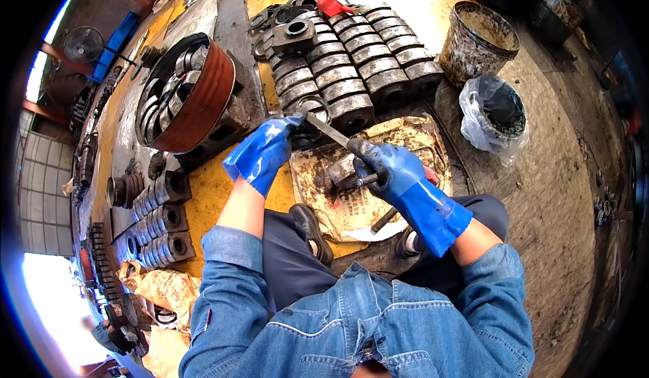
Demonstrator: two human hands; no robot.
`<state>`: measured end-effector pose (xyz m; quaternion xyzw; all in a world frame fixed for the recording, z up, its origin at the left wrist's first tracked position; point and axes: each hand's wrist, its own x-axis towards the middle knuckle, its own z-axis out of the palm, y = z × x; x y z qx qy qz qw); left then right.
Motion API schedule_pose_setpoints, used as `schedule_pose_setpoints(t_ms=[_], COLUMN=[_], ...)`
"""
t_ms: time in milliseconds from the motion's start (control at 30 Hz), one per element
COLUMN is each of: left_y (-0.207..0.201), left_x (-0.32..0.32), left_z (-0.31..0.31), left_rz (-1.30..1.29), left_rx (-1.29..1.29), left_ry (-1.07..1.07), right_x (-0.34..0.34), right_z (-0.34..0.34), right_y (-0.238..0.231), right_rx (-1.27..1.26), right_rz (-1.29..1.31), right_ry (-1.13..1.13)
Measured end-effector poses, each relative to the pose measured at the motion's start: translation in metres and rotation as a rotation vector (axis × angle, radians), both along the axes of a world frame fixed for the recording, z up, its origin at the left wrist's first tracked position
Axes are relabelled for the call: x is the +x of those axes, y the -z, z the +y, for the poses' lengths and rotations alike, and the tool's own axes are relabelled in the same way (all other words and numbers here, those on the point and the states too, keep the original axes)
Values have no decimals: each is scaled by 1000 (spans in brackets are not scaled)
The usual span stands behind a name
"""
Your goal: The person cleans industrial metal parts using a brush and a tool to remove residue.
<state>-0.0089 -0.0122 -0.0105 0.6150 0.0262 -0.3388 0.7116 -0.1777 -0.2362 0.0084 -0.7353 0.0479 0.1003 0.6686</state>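
Observation:
Both hands wear blue rubber gloves with dark, grimy fingers. My right hand (392,168) is closed round a flat, scraper-like metal blade (328,131), which points up and left toward my left hand (266,149). The left fingers are curled at the rim of a round metal ring (315,110), close to the blade's tip; part of the ring is hidden. Below the hands, a cylindrical metal part (338,172) lies on a stained, flattened sack (318,209) between my legs. A dark bar (384,220) lies at the sack's near edge.
Rows of cylindrical metal parts (365,50) stand ahead, with a red scoop-like object (331,5) on top. A rust-red drum (203,111) of metal parts is at left. On the right are a grimy bucket (476,47) and a plastic-lined bucket (503,111). More parts (162,219) line the left.

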Motion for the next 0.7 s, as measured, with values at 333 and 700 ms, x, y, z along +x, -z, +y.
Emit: schedule_pose_setpoints(t_ms=[333, 700], left_y=[33, 14], left_x=[15, 0], left_z=[32, 22], left_rz=[-742, -633], left_rx=[221, 341], left_ry=[27, 10], right_x=[10, -12], right_z=[-25, 22], right_y=[53, 20], right_rx=[94, -1064], right_rz=[87, -358], right_ry=[145, 2])
